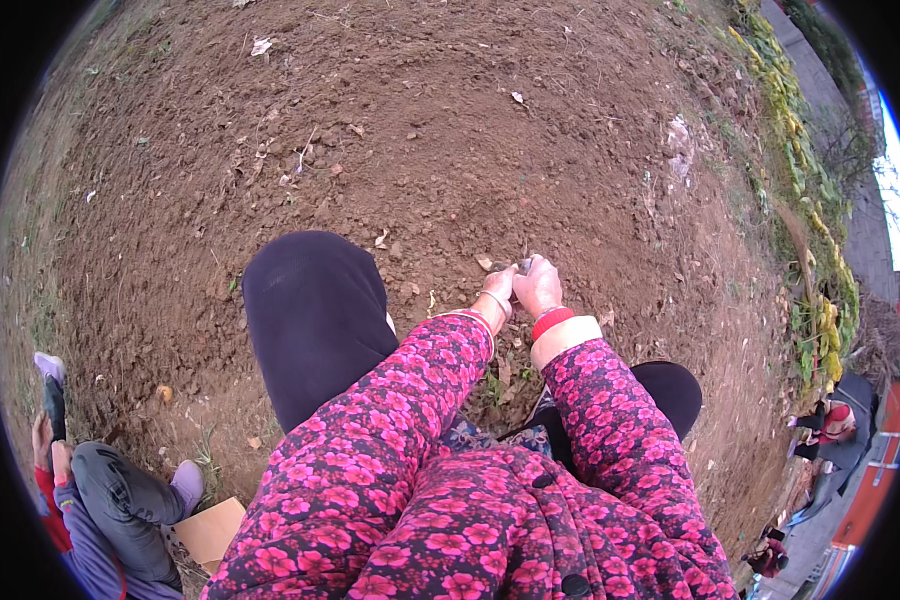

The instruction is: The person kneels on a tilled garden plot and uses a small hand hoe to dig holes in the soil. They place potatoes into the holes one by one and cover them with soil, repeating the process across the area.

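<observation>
Just above the tilled brown soil [450,172], my left hand [498,286] and my right hand [538,286] are close together, seen from the back. A bracelet circles my left wrist. At the fingertips of my right hand shows a small grey object [525,265], too small and too covered to identify. Dark, clod-like matter lies by my left fingertips; the fingers hide whether they grip it. A pale dry leaf piece [484,262] rests on the ground just left of the hands. Between my forearms are a few green weeds [525,373] and dry leaves.
My dark-trousered knees [311,322] flank the hands. At lower left sits a person in grey trousers [112,480], beside a piece of cardboard [211,529]. Yellowing vines [795,150] border the soil at right; other people [832,424] are farther off.
</observation>
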